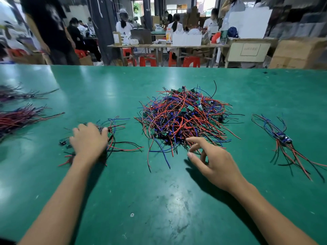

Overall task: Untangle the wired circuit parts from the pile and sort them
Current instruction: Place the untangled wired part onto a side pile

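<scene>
A tangled pile (185, 117) of small green circuit boards with red, blue and black wires lies in the middle of the green table (159, 200). My left hand (88, 140) rests palm down on a small bunch of wired parts (116, 137) to the left of the pile; what its fingers do underneath is hidden. At the pile's near edge my right hand (212, 160) hovers with loosely spread fingers, index finger pointing at the wires, holding nothing. A sorted group of wired parts (286, 144) lies at the right.
Two more wire bundles (19, 117) lie at the table's far left edge. Beyond the table's far edge a person in black stands at the left, others sit at work tables (168, 45) with red stools, and cardboard boxes (297, 53) stand at the right.
</scene>
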The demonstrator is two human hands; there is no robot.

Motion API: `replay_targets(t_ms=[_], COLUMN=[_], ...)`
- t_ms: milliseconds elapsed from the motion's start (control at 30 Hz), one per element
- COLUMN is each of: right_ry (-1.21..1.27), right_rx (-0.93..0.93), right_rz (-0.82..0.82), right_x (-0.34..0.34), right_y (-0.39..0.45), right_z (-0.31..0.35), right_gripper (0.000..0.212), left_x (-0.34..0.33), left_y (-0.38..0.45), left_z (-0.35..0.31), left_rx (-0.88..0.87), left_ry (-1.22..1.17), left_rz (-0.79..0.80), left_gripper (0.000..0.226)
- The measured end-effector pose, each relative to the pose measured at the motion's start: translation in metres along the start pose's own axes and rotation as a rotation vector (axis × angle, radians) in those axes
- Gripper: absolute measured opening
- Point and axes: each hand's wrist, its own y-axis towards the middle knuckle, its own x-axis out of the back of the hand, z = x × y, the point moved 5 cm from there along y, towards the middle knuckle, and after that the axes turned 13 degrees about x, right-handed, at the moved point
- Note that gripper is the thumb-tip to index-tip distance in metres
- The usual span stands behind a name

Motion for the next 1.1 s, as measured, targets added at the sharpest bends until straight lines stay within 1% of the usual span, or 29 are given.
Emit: replay_targets(t_ms=[33,100,167,200,233,267,300,333,367,400,433,500,533,600,667,733,800,900,967,1033,1100], right_ry=[0.005,0.006,-0.018,-0.026,-0.027,-0.017,-0.004,0.009,0.018,0.029,0.041,0.063,0.073,0.078,0.087,0.102,0.101,0.104,0.112,0.133,0.155], right_rx=[-0.008,-0.003,0.005,0.0,-0.008,-0.008,-0.004,0.008,0.023,0.04,0.052,0.059,0.054,0.028,0.006,0.001,0.003,-0.005,-0.014,-0.029,-0.04], right_rz=[0.01,0.022,0.035,0.04,0.043,0.048,0.06,0.076,0.1,0.119,0.134,0.144,0.142,0.138,0.13,0.122,0.119,0.115,0.11,0.096,0.081], right_x=[-0.001,-0.003,-0.003,-0.004,-0.004,-0.006,-0.009,-0.013,-0.017,-0.02,-0.022,-0.024,-0.023,-0.021,-0.02,-0.021,-0.022,-0.022,-0.022,-0.022,-0.023], right_y=[0.0,-0.001,-0.001,-0.001,0.0,0.001,0.002,0.003,0.004,0.005,0.005,0.004,0.004,0.003,0.003,0.004,0.004,0.004,0.003,0.003,0.003], right_z=[-0.001,-0.001,0.0,0.001,0.004,0.007,0.011,0.016,0.022,0.027,0.03,0.032,0.03,0.024,0.018,0.016,0.015,0.014,0.013,0.012,0.01], right_gripper=[0.036,0.027,0.014,0.009,0.011,0.015,0.018,0.019,0.019,0.019,0.018,0.016,0.016,0.015,0.014,0.014,0.013,0.014,0.013,0.012,0.011], left_x=[-0.011,-0.026,-0.026,-0.021,-0.014,-0.009,-0.007,-0.009,-0.016,-0.024,-0.032,-0.044,-0.048,-0.052,-0.053,-0.051,-0.053,-0.055,-0.058,-0.062,-0.061], left_y=[-0.009,-0.025,-0.033,-0.037,-0.043,-0.053,-0.064,-0.076,-0.087,-0.095,-0.1,-0.1,-0.098,-0.09,-0.088,-0.089,-0.093,-0.097,-0.097,-0.097,-0.096], left_z=[0.002,0.002,0.0,-0.004,-0.012,-0.023,-0.036,-0.049,-0.06,-0.068,-0.075,-0.085,-0.087,-0.087,-0.086,-0.086,-0.087,-0.088,-0.092,-0.097,-0.097], left_rx=[-0.016,-0.064,-0.041,-0.055,-0.132,-0.256,-0.365,-0.433,-0.453,-0.434,-0.408,-0.314,-0.263,-0.178,-0.127,-0.13,-0.18,-0.183,-0.182,-0.231,-0.247], left_ry=[0.04,0.063,-0.041,-0.109,-0.153,-0.163,-0.164,-0.134,-0.082,-0.023,0.016,0.023,-0.022,-0.155,-0.248,-0.284,-0.281,-0.295,-0.257,-0.205,-0.271], left_rz=[0.006,-0.017,-0.054,-0.097,-0.165,-0.24,-0.251,-0.21,-0.128,-0.056,-0.006,0.063,0.096,0.144,0.167,0.156,0.158,0.188,0.19,0.184,0.186], left_gripper=[0.051,0.049,0.044,0.041,0.036,0.026,0.021,0.03,0.043,0.052,0.056,0.054,0.05,0.033,0.02,0.023,0.028,0.027,0.036,0.044,0.034])
